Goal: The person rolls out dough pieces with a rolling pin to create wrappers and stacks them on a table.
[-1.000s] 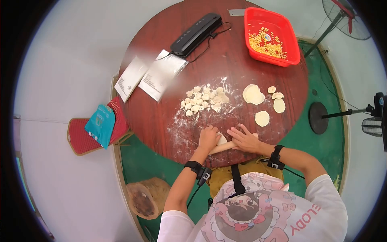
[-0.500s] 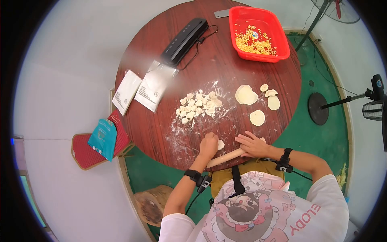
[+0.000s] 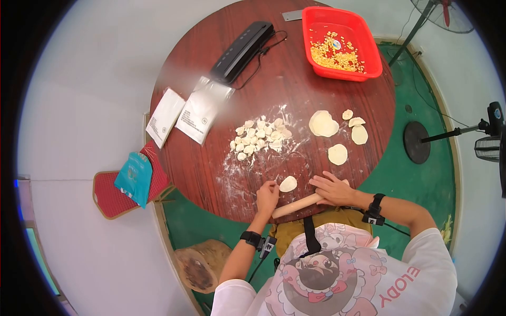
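Observation:
My right hand lies across the right part of a wooden rolling pin, its fingers stretched forward over it. The pin rests at a slant by the table's near edge. Just beyond it is a small flattened piece of dough. My left hand is at the left edge of that dough, fingers bent and pressed together; whether they pinch its edge is hidden. Larger rolled dough rounds and a single round lie ahead to the right. Several small dough lumps sit in scattered flour ahead to the left.
On the round wooden table are a red basin with yellow kernels, a black appliance with a cord and white plastic packets. A red chair bearing a blue bag stands left, a fan stand right.
My left hand has drawn back slightly to the left and toward me, uncovering more of the small flattened dough. The rolling pin and my right hand have hardly moved.

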Demonstrator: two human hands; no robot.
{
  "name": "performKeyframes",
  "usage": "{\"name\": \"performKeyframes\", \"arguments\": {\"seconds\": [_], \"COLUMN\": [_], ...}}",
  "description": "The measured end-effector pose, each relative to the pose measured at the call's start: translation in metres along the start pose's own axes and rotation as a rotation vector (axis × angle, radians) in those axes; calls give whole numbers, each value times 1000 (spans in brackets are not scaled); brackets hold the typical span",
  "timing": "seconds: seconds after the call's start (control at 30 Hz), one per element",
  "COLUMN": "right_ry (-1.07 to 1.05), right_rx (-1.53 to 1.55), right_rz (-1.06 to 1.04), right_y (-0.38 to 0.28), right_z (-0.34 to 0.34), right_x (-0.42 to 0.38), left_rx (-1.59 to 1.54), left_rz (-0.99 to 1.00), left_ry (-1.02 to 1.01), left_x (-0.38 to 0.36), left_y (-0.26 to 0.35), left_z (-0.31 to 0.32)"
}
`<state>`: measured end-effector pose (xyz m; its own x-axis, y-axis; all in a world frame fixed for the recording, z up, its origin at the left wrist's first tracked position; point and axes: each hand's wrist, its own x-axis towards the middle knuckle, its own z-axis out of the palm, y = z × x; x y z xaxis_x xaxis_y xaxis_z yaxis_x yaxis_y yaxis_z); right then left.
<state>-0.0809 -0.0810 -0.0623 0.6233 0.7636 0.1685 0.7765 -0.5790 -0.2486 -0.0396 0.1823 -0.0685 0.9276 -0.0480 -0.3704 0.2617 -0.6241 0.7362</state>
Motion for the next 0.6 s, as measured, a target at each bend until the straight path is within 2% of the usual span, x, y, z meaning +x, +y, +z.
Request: {"name": "performKeyframes", "arguments": {"seconds": [0.03,0.07,0.13,0.17,0.2,0.27,0.3,0.47,0.53,0.6], "right_ry": [0,-3,47,44,46,47,42,-36,2,-39], "right_rx": [-2,0,-15,-14,-35,-55,-78,-70,-39,-30], "right_rz": [22,16,34,27,35,38,46,96,316,341], "right_y": [0,0,3,5,7,12,14,14,10,14], "right_z": [1,2,5,7,12,24,29,34,28,34], "right_x": [3,6,15,22,28,40,46,52,52,55], "left_rx": [158,156,268,227,224,550,562,671,677,648], "left_rz": [4,-2,209,126,123,312,228,250,249,280], "left_ry": [83,87,266,117,120,264,134,222,229,236], "left_x": [-3,-5,-9,-13,-16,-22,-22,-22,-23,-24], "left_y": [8,6,8,9,5,-9,-15,-28,-29,-30], "left_z": [-5,-5,-8,-10,-5,13,16,27,29,30]}}
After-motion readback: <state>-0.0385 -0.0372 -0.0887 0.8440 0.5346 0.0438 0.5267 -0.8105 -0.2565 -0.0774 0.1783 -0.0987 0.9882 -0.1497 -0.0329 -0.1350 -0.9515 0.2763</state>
